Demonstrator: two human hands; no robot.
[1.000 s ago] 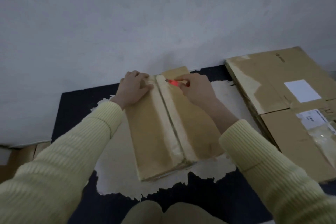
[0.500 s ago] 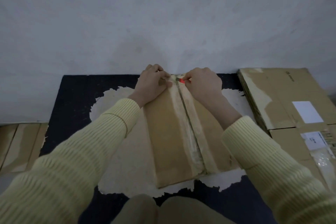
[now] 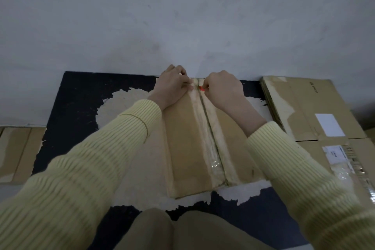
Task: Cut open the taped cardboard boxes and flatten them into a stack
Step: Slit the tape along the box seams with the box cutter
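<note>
Red cutter (image 3: pixel 200 88) in curled right hand (image 3: pixel 223 89)

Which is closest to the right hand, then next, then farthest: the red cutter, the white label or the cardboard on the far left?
1. Red cutter, in the right hand, at the taped box.
2. White label, off to its right.
3. Left cardboard, far left edge.

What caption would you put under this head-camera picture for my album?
Right hand holds a red cutter at the far end of the taped box; left hand steadies it.
</note>
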